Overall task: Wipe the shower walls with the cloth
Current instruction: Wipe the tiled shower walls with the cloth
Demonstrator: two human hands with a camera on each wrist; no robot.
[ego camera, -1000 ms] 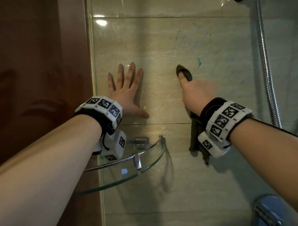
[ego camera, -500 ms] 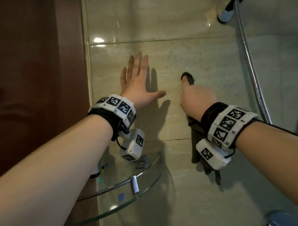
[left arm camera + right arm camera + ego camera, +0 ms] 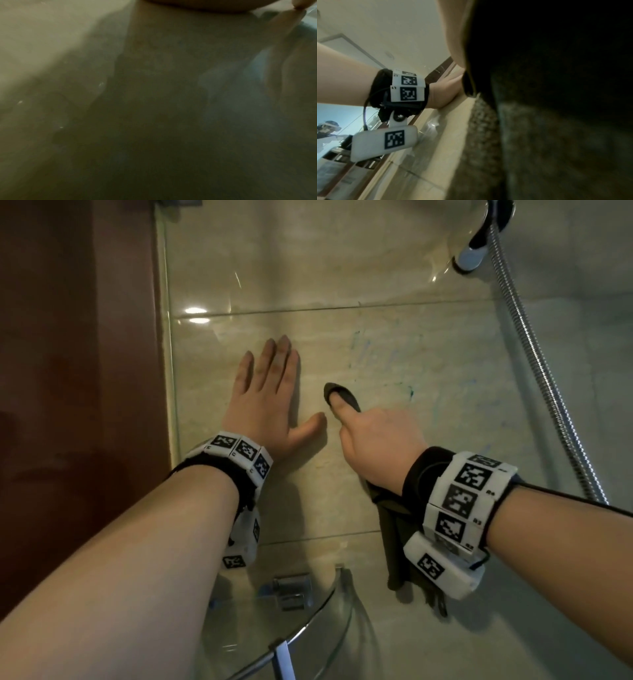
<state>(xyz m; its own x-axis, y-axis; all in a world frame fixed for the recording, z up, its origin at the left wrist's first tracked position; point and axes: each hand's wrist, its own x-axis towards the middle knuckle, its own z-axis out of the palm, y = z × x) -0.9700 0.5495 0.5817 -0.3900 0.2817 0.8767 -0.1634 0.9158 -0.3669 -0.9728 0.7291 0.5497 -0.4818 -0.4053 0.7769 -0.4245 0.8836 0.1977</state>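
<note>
Pressing flat on the beige tiled shower wall (image 3: 342,261), the left hand (image 3: 270,402) has its fingers straight and its grip released, holding nothing. Right beside it, thumbs nearly touching, the right hand (image 3: 380,443) pins the dark cloth (image 3: 397,539) against the wall: the thumb lies along the cloth's top edge, the other fingers are hidden, and the rest of the cloth hangs down below the wrist. Faint blue smears (image 3: 387,350) mark the tile above the right hand. A chrome shower hose (image 3: 534,350) runs down at right, and a glass corner shelf (image 3: 308,628) sits below the hands
</note>
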